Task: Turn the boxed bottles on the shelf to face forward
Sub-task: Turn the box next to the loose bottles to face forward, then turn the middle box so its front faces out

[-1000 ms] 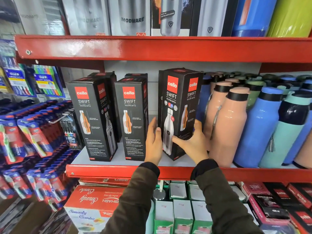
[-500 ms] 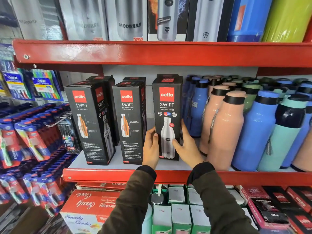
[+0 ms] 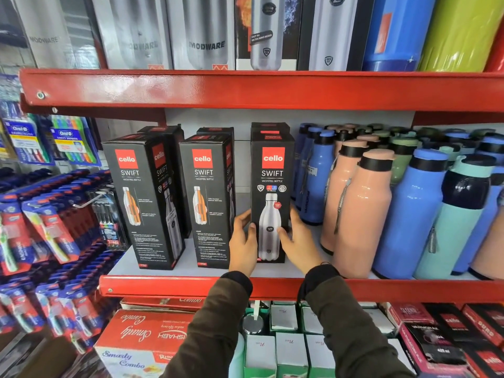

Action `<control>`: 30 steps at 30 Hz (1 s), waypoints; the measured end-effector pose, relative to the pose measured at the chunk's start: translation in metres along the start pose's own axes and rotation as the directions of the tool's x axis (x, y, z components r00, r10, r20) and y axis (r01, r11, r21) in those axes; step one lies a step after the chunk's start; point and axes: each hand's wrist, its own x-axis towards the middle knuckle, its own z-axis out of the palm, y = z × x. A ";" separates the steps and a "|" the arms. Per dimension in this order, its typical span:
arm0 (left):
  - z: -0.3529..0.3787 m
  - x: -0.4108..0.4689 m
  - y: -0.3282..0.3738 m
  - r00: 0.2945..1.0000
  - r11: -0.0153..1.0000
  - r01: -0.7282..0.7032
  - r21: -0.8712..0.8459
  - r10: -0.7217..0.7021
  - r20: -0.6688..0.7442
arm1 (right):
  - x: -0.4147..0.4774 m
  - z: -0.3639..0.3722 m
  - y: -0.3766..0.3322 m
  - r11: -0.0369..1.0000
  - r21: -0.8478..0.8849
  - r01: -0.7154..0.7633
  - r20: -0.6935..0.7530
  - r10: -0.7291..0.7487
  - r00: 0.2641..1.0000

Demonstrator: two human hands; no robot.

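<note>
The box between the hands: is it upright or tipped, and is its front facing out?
Upright, front out. The box stands flat on the shelf, showing only its bottle-picture face, left hand and right hand at its sides.

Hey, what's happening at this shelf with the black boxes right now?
A person is straightening boxed bottles on a red metal shelf. The left hand and right hand grip the sides of the rightmost black Cello Swift box, which faces squarely forward. The two black Cello Swift boxes to its left stand angled, side panels showing. Loose pink and blue bottles stand to the right.
</note>
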 end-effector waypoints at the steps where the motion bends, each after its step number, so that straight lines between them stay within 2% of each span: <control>1: 0.000 0.000 0.000 1.000 1.000 0.001 -0.001 -0.001 -0.004 | 0.000 0.001 0.001 1.000 0.002 0.000 -0.006 0.000 1.000; 10: -0.003 -0.003 0.001 1.000 0.999 0.004 0.049 -0.004 0.007 | -0.003 0.010 0.007 1.000 -0.012 -0.003 -0.166 0.001 0.986; 14: -0.001 -0.010 0.003 1.000 0.998 -0.005 0.065 0.005 0.002 | -0.011 0.008 0.005 0.992 0.092 -0.082 -0.321 0.107 0.941; 20: -0.006 -0.027 0.009 0.988 0.987 -0.125 0.103 0.133 -0.080 | -0.027 0.004 -0.004 0.994 0.113 0.010 -0.490 0.047 0.870; 26: -0.024 -0.037 0.029 0.924 0.943 -0.309 0.127 0.329 -0.196 | -0.033 0.028 -0.027 0.988 0.121 0.100 -0.466 -0.032 0.884; 30: -0.048 -0.032 0.027 0.867 0.923 -0.332 0.194 0.379 -0.322 | -0.034 0.052 -0.045 0.988 0.116 0.105 -0.395 -0.051 0.917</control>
